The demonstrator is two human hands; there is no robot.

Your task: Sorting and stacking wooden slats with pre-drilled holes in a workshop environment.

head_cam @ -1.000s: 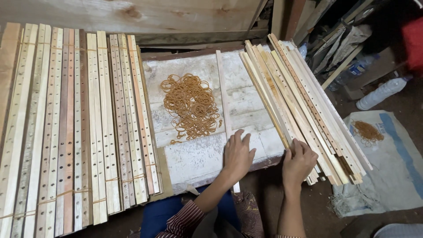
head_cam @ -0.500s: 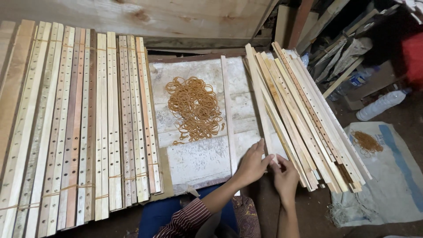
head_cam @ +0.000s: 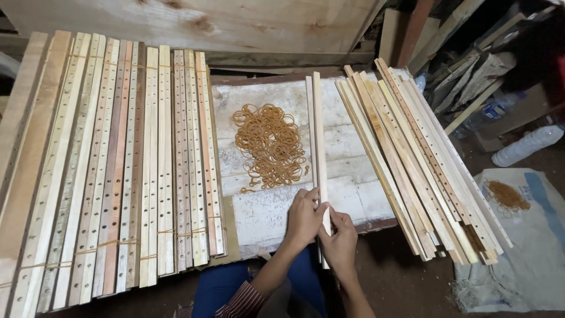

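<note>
Both my hands hold a pair of thin wooden slats (head_cam: pixel 318 141) laid together lengthwise on the whitewashed board (head_cam: pixel 353 188). My left hand (head_cam: pixel 304 217) grips them from the left side near their near end. My right hand (head_cam: pixel 341 240) clasps them just below, closer to me. A heap of tan rubber bands (head_cam: pixel 269 145) lies on the board just left of the slats.
Bundles of drilled wooden slats (head_cam: pixel 118 171) tied with rubber bands fill the left side. A loose fan of slats (head_cam: pixel 421 159) lies to the right. A sack with more rubber bands (head_cam: pixel 505 196) and a plastic bottle (head_cam: pixel 527 145) sit on the floor at right.
My hands came together from the loose pile at right onto slats at the board's middle. Two slats now lie paired beside the rubber bands.
</note>
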